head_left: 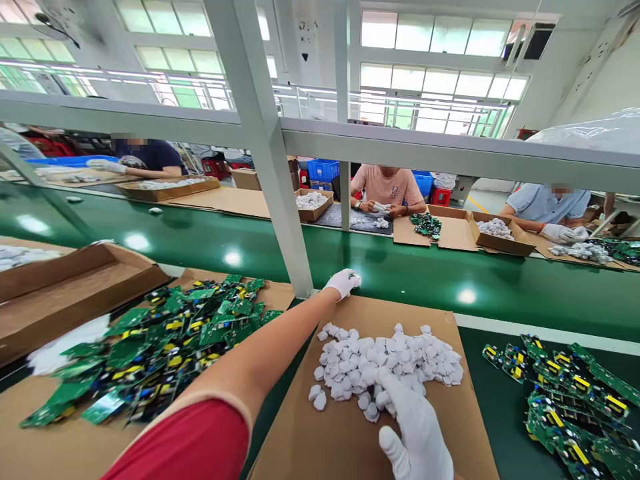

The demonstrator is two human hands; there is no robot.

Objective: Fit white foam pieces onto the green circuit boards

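Observation:
My left hand [343, 283], in a white glove, reaches out over the near edge of the green conveyor belt [240, 237]. Its fingers are curled together, and whatever they hold is too small and hidden to name. Over the near side of a heap of small white rounded pieces [390, 360] is my right hand [417, 427], also gloved. Thumb and forefinger stand well apart there, the fingertips touching or just above the pieces. The heap lies on a brown cardboard sheet [300, 440].
Green circuit boards [175, 340] are piled on cardboard at left, beside a cardboard tray [75, 293]. More circuit boards [575, 407] lie at right. A grey metal post [273, 160] rises beside my left arm. Across the belt, several people work at trays of white pieces [311, 200].

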